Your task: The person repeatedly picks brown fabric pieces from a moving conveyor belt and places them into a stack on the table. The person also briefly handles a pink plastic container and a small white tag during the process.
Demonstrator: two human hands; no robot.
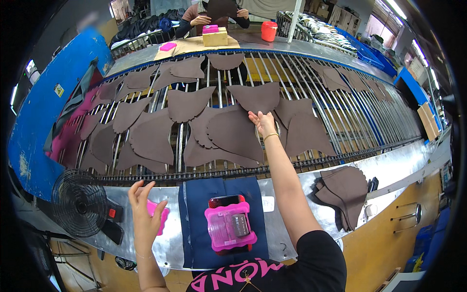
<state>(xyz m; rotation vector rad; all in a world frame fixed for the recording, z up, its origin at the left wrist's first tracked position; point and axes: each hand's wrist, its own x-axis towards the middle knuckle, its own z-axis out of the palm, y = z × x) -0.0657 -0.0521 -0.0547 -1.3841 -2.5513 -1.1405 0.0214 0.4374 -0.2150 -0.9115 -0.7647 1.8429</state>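
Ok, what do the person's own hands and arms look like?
The right hand is gloveless, with a gold bracelet at the wrist and a short black sleeve up the arm. The left hand is gloveless too, with what looks like a thin band at the wrist; its sleeve does not show.

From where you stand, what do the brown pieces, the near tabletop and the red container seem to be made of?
Brown pieces: perhaps leather or synthetic sheet; they look matte, thin and evenly coloured.
Near tabletop: probably bare metal, silvery with blurred reflections.
Red container: likely plastic, judging by its bright, solid colour, though it is far off.
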